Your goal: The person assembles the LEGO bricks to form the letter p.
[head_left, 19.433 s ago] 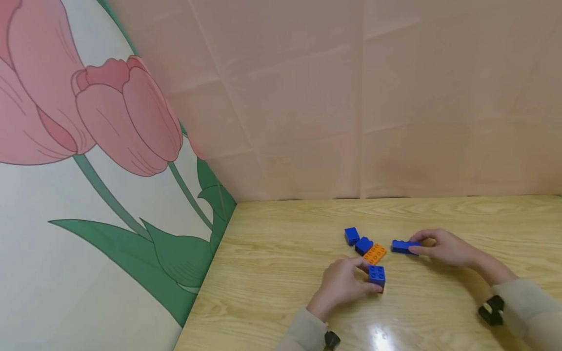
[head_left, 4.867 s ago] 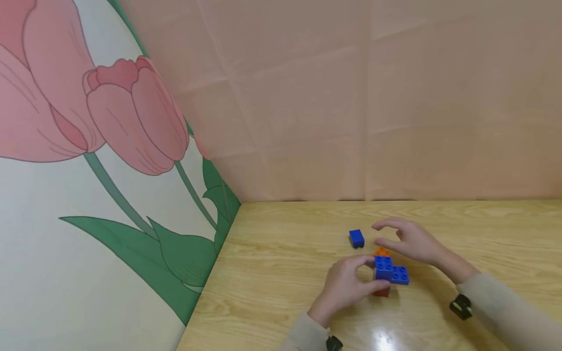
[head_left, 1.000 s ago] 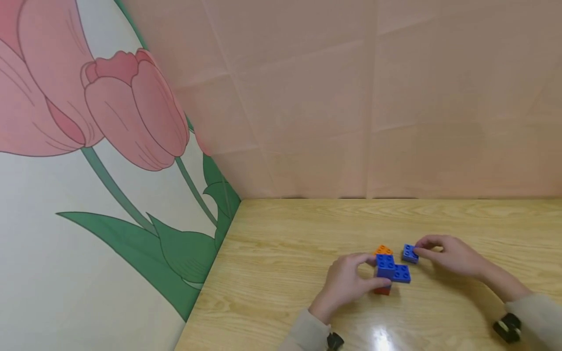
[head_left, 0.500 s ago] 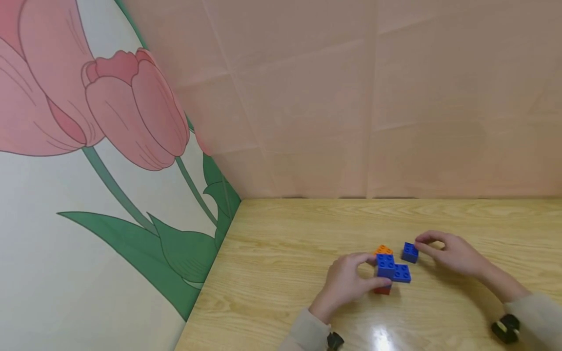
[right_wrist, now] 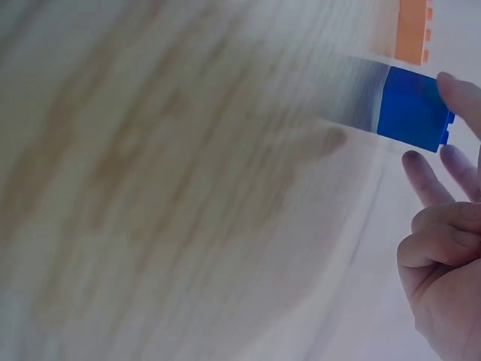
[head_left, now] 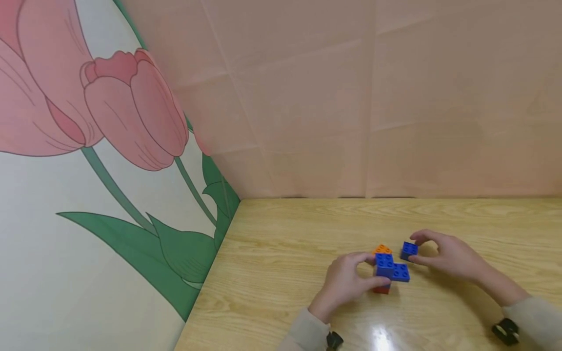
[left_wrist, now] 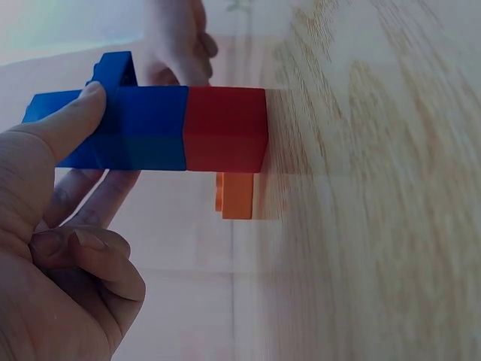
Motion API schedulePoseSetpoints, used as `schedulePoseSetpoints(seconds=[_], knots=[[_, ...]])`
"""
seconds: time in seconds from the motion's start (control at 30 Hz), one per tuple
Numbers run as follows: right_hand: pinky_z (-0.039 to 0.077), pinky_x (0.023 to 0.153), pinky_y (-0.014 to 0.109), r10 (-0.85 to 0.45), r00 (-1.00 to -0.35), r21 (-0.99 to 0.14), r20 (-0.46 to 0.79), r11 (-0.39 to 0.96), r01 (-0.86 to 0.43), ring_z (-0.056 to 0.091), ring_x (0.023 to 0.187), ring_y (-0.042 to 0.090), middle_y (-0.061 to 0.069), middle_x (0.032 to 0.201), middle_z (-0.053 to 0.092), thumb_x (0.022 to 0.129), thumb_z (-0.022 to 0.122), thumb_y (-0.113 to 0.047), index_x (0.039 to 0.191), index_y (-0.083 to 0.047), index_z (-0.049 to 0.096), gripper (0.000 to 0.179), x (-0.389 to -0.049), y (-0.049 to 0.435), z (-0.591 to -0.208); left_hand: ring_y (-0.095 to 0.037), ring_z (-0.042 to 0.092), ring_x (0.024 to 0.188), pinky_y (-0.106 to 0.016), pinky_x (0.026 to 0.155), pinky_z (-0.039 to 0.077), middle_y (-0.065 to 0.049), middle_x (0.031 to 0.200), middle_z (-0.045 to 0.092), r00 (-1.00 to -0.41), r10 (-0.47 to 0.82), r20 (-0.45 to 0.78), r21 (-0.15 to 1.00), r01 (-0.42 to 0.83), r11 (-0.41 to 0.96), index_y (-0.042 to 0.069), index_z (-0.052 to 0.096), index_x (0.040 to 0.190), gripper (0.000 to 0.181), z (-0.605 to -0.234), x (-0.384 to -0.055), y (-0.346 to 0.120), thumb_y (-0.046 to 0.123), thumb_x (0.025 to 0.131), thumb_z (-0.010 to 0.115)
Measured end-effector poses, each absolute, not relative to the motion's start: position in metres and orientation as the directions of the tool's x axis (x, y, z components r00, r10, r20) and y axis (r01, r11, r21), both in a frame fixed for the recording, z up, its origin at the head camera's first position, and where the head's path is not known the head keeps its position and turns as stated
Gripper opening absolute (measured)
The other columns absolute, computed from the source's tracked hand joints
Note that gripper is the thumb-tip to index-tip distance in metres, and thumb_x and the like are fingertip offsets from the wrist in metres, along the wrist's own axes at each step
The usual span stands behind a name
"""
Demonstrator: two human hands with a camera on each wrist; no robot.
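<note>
My left hand (head_left: 347, 282) pinches a stack of toy building bricks between thumb and fingers. Its upper part is blue bricks (head_left: 384, 265), above a red brick (left_wrist: 227, 129) at the bottom. A further blue brick (head_left: 401, 273) juts from the stack's right side, studs up. Behind the stack's foot is an orange brick (head_left: 383, 249); whether it is joined cannot be told. To the right, a loose blue brick (head_left: 409, 250) stands studs up on the table. My right hand (head_left: 452, 256) has thumb and fingertips at opposite sides of it, also seen around that blue brick (right_wrist: 413, 109) in the right wrist view.
The wood-grain table (head_left: 281, 253) runs back to a pinkish cloth wall (head_left: 307, 122). A panel printed with tulips (head_left: 123, 107) borders it on the left. Each wrist wears a dark strap device (head_left: 506, 331).
Since about five seconds ago, the loose blue brick has come from behind-left to the right and turned studs up. In the last half second, my right fingers have spread around it. The left hand keeps its hold.
</note>
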State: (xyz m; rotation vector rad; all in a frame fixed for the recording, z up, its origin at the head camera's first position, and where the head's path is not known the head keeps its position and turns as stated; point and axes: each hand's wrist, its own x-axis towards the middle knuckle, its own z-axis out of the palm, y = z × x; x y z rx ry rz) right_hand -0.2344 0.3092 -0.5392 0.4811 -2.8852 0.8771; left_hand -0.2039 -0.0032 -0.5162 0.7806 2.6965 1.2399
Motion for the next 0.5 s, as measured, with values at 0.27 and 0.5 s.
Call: schedulePoseSetpoints(seconds=[0.27, 0.5], knots=[[0.054, 0.070, 0.045, -0.311, -0.926, -0.492, 0.213, 0.785, -0.377, 0.067, 0.087, 0.024, 0.003, 0.113, 0.073, 0.089, 0.082, -0.046, 0.120, -0.021, 0.071, 0.042, -0.2354, 0.3090, -0.5408, 0.003, 0.060, 0.115, -0.028, 0.095, 0.050, 0.028, 0.111, 0.067, -0.870, 0.471, 0.146, 0.722, 0.419, 0.551, 0.031, 0.074, 0.121, 0.044, -0.5149, -0.2037, -0.0032, 0.058, 0.086, 0.079], [0.055, 0.069, 0.041, -0.272, -0.933, -0.505, 0.235, 0.786, -0.356, 0.065, 0.083, 0.013, 0.004, 0.114, 0.074, 0.092, 0.080, -0.043, 0.122, -0.020, 0.072, 0.038, -0.2314, 0.3116, -0.5347, 0.002, 0.060, 0.116, -0.029, 0.096, 0.050, 0.028, 0.111, 0.067, -0.871, 0.472, 0.136, 0.724, 0.412, 0.553, 0.031, 0.073, 0.123, 0.045, -0.5136, -0.2037, -0.0033, 0.058, 0.086, 0.079]])
